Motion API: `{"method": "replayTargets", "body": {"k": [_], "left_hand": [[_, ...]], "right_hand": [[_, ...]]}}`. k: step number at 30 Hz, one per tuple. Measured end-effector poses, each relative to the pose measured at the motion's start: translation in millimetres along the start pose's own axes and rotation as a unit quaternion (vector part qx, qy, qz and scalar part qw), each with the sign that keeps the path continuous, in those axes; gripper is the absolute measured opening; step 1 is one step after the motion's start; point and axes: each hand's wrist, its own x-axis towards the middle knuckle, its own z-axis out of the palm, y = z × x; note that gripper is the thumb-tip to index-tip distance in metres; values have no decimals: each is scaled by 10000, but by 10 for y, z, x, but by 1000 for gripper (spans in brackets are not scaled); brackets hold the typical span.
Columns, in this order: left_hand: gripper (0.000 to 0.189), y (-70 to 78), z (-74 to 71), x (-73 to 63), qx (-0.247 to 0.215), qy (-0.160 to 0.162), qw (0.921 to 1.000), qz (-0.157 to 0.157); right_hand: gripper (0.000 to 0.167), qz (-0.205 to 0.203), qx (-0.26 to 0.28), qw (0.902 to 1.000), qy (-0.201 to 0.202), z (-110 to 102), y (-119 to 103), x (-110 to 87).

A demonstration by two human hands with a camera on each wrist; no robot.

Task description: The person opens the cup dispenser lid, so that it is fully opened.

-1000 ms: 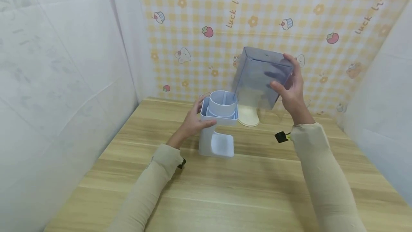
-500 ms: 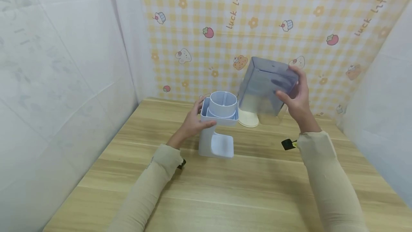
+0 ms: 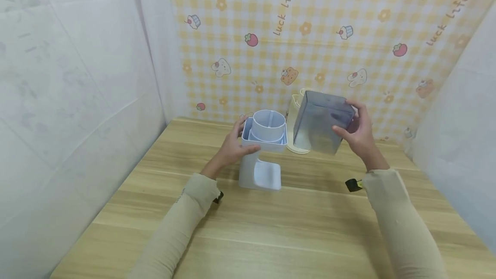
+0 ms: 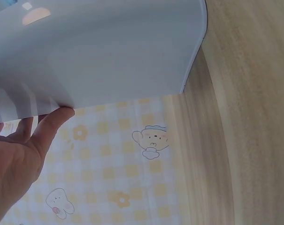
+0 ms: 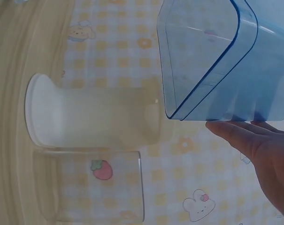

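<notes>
My left hand (image 3: 229,146) grips the left side of a pale blue plastic dispenser stand (image 3: 248,171), thumb along the front of its square top tray. A round divided cup (image 3: 267,130) sits inside that tray. In the left wrist view, the thumb lies at the edge of the smooth stand wall (image 4: 113,61). My right hand (image 3: 361,134) holds a see-through bluish plastic box (image 3: 321,119) by its right side, raised and slightly tilted, closed end upward. The right wrist view shows its rounded open rim (image 5: 217,70), with the fingers (image 5: 235,131) against its wall.
Behind the box stands a cream-coloured stand (image 5: 104,115) with a wide base, near the patterned cloth backdrop (image 3: 232,25). Beside it is a clear container (image 5: 90,187). A wood-grain table (image 3: 248,236) lies below, with white cloth walls (image 3: 77,98) at both sides.
My right hand has carried the clear box down and a little to the right, away from the stand, uncovering the top of the cream stand behind. My left hand has stayed in place.
</notes>
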Motion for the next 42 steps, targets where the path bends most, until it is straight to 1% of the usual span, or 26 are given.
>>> {"method": "replayTargets", "body": {"k": [3, 7, 12, 16, 19, 24, 30, 36, 39, 42], "left_hand": [[120, 2, 2, 0, -23, -12, 10000, -4], [120, 1, 6, -3, -43, -11, 10000, -9], [111, 20, -20, -8, -78, -88, 9999, 17], [106, 24, -27, -10, -103, -152, 9998, 52], [108, 11, -17, -16, -81, -100, 9999, 51], [116, 28, -14, -24, 0, -33, 10000, -11], [120, 26, -6, -21, 86, -9, 10000, -49], [121, 12, -5, -21, 100, -11, 9999, -63], [122, 7, -8, -20, 101, -5, 9999, -54], [121, -1, -8, -24, 72, -6, 10000, -30]], "right_hand": [[65, 165, -129, 9998, -15, -56, 68, -73], [67, 406, -260, 9988, 103, -122, 145, -156], [70, 729, -692, 9947, 192, -183, 208, -235], [70, 1002, -1157, 9882, 119, -238, 226, -317], [71, 1148, -1452, 9827, 63, -279, 255, -385], [73, 1348, -1769, 9749, -69, -335, 310, -467], [79, 1716, -2099, 9621, -276, -413, 361, -555], [81, 1915, -2348, 9521, -401, -503, 423, -645], [80, 1922, -2348, 9521, -387, -537, 447, -687], [79, 1879, -2301, 9542, -365, -564, 473, -721]]}}
